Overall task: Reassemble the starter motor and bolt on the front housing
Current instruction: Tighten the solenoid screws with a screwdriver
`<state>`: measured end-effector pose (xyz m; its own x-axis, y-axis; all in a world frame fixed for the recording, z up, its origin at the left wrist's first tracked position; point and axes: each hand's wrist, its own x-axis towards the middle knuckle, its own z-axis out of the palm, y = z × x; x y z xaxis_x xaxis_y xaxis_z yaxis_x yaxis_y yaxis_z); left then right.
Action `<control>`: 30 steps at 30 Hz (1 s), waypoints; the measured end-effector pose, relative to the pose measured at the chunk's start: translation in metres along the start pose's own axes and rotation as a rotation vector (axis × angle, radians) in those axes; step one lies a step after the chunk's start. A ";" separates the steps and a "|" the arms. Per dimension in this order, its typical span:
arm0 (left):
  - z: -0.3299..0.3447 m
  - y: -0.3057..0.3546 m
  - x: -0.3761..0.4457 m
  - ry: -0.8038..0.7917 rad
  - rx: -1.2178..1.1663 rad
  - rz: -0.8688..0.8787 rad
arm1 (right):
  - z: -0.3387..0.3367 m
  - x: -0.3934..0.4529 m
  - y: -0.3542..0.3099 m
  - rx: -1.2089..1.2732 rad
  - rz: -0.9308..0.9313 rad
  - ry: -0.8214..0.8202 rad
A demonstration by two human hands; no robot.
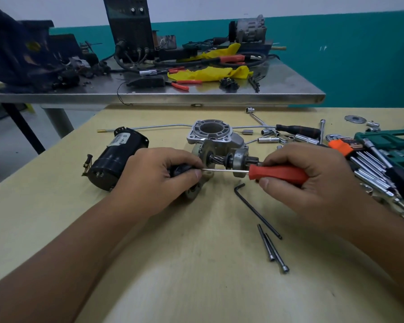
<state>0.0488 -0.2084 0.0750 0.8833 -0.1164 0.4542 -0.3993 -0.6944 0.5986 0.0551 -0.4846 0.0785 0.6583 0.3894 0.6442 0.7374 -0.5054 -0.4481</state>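
1. Left hand grips a black part mid-table.
2. Right hand clamps a red screwdriver, its tip reaching that part.
3. Housing stands just behind; motor body lies left.

motor body lies left on the bench | front housing behind both hands, centre | hex key and two long bolts in front, right of centre | socket set case far right | loose sockets behind it
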 end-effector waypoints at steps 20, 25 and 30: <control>-0.003 -0.009 0.005 -0.068 -0.075 0.013 | 0.003 0.000 0.006 0.026 -0.003 -0.032; -0.003 -0.011 0.006 -0.075 -0.076 0.013 | 0.001 0.001 0.005 -0.020 -0.062 -0.030; -0.003 -0.013 0.007 -0.073 -0.078 0.022 | 0.002 0.001 0.005 -0.071 -0.121 -0.066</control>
<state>0.0589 -0.1980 0.0725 0.8883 -0.1844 0.4207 -0.4345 -0.6342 0.6395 0.0597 -0.4854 0.0761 0.5757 0.4992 0.6476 0.8009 -0.5039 -0.3235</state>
